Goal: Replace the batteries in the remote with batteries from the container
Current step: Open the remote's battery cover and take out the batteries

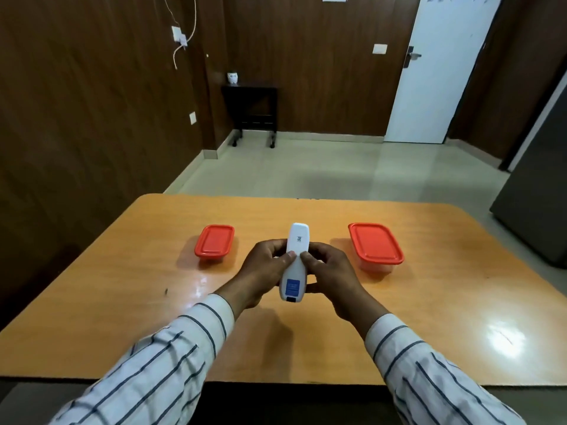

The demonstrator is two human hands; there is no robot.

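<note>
A white remote [295,261] with a blue label near its lower end is held back-side up above the middle of the orange table [122,317]. My left hand [260,271] grips its left side and my right hand [329,276] its right side. Both thumbs press side by side on the middle of its back. The battery cover looks closed. A small container with a red lid [214,245] stands to the left of my hands. A larger container with a red lid [375,245] stands to the right. Both lids are on, so their contents are hidden.
The table's front edge runs just under my striped sleeves. Beyond the far edge lie a tiled floor, a small dark side table [250,110] against the wood-panelled wall, and a white door [438,72]. A dark cabinet [534,204] stands at the right.
</note>
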